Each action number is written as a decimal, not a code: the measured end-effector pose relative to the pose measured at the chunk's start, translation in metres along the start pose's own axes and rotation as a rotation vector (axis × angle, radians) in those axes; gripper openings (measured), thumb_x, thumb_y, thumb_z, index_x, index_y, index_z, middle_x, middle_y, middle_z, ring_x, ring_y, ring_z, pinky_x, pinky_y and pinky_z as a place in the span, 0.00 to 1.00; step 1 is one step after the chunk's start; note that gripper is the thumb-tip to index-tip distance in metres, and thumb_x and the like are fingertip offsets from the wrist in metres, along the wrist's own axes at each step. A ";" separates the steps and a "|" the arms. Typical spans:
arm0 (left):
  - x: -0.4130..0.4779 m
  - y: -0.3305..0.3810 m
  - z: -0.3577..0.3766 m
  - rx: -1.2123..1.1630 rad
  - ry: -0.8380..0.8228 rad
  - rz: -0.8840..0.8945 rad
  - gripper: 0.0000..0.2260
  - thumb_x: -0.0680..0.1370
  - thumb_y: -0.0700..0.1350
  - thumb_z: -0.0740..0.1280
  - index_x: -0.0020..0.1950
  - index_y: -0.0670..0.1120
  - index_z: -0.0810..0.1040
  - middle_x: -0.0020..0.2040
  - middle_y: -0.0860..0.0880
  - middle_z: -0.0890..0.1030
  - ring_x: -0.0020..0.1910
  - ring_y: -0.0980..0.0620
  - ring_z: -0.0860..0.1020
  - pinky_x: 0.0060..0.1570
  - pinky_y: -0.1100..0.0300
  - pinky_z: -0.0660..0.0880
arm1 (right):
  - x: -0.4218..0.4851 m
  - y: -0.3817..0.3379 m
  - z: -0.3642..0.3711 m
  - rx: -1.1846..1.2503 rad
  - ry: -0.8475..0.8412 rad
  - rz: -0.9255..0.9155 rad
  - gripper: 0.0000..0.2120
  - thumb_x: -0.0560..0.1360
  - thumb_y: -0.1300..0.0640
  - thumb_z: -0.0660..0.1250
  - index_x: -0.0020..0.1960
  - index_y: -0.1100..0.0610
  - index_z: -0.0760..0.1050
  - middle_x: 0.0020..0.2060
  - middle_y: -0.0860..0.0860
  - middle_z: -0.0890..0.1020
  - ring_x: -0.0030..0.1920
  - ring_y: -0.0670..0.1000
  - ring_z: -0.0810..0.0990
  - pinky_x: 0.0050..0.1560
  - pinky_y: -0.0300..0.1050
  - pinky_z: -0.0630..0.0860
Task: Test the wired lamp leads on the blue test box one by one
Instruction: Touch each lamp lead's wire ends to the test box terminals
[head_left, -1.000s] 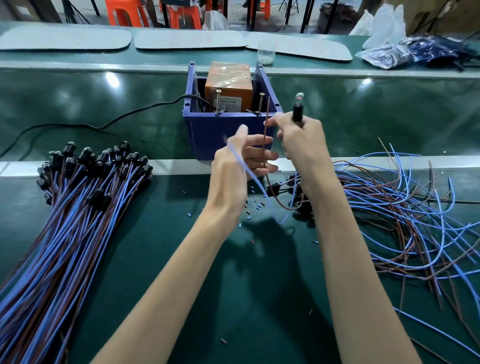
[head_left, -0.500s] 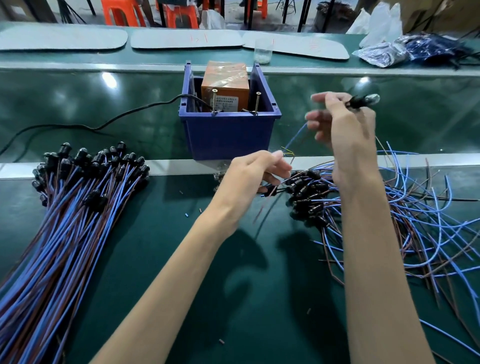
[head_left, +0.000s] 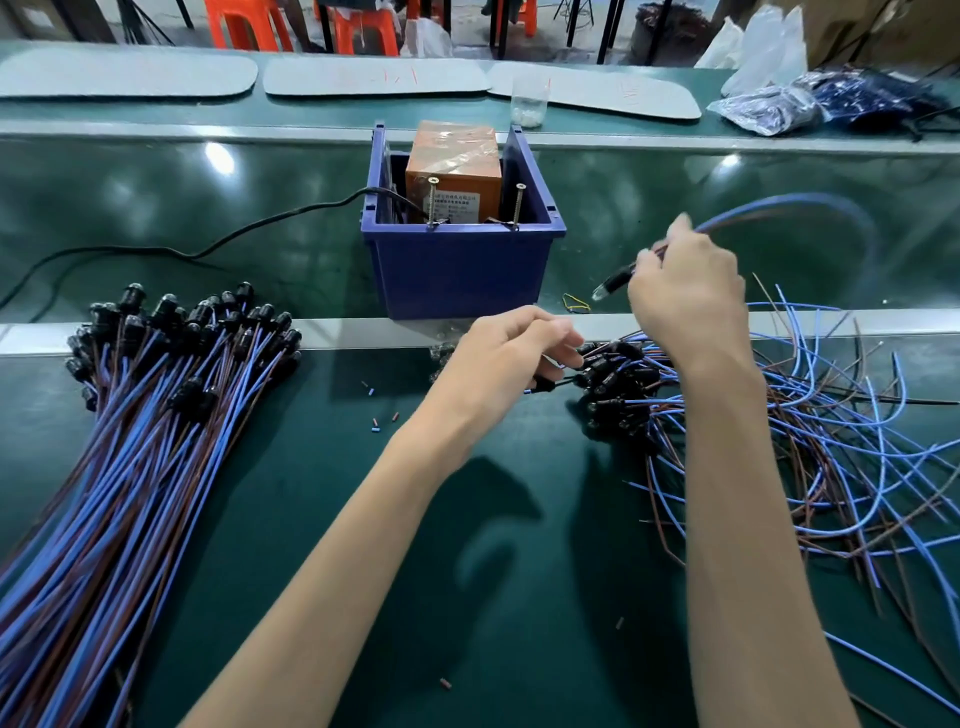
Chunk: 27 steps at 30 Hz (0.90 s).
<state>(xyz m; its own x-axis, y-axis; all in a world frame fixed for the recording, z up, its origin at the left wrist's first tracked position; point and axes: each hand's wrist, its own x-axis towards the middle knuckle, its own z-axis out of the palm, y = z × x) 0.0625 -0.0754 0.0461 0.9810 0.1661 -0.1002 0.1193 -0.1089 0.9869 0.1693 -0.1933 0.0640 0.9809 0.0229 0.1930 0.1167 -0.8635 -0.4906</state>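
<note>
Beside the blue test box, both hands busy.
My right hand grips a lamp lead behind its bulb; my left hand pinches the next lead in the tangled pile. Yank it and snagged neighbours probably come too.

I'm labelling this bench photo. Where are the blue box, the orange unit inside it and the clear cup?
blue box (head_left: 460, 275): head view, front wall.
orange unit (head_left: 454, 150): head view, taped top face.
clear cup (head_left: 530, 101): head view, side wall.
</note>
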 end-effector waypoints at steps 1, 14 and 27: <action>0.000 0.000 -0.002 0.013 -0.003 -0.002 0.12 0.81 0.46 0.60 0.42 0.49 0.78 0.39 0.54 0.83 0.37 0.59 0.77 0.37 0.72 0.70 | 0.001 0.006 0.002 -0.031 -0.058 0.028 0.14 0.79 0.56 0.59 0.62 0.62 0.71 0.60 0.63 0.76 0.61 0.65 0.73 0.56 0.51 0.69; -0.014 -0.008 -0.149 0.939 0.585 -0.340 0.18 0.64 0.55 0.79 0.50 0.52 0.81 0.49 0.47 0.83 0.51 0.45 0.80 0.53 0.52 0.76 | 0.008 0.037 0.004 0.088 -0.222 0.089 0.09 0.73 0.48 0.71 0.49 0.51 0.83 0.52 0.56 0.83 0.58 0.57 0.77 0.60 0.51 0.74; -0.009 -0.044 -0.163 1.007 0.733 -0.504 0.16 0.65 0.50 0.79 0.51 0.53 0.82 0.55 0.41 0.81 0.57 0.38 0.77 0.55 0.47 0.75 | -0.003 0.016 -0.001 0.058 -0.595 -0.241 0.16 0.75 0.41 0.66 0.58 0.47 0.77 0.40 0.45 0.82 0.48 0.48 0.78 0.47 0.43 0.70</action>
<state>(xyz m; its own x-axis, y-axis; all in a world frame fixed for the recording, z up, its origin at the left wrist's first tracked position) 0.0232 0.0872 0.0247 0.5277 0.8492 -0.0196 0.8109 -0.4968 0.3094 0.1680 -0.2078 0.0564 0.8427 0.5027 -0.1926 0.3362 -0.7709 -0.5409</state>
